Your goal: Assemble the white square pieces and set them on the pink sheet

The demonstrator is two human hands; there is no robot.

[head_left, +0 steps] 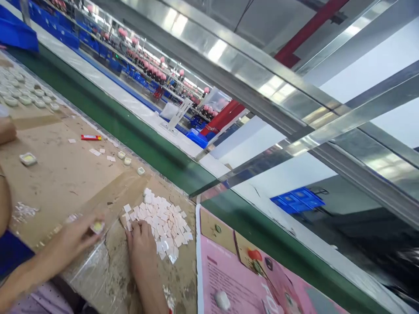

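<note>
My left hand (77, 237) rests on the cardboard-covered bench and pinches a small round white cap with a yellowish centre (97, 226) between its fingertips. My right hand (141, 244) lies beside it with fingers curled down onto the near edge of a pile of small pale pink square pads (163, 220). The picture is tilted and somewhat blurred.
Loose caps (126, 160) and squares lie scattered on the cardboard (62, 174), with a red lighter-like stick (91, 137) and a filled cap (28, 158). Rows of caps (22, 93) sit far left. A green conveyor belt (137, 139) runs alongside. A pink printed sheet (235, 279) lies at the right.
</note>
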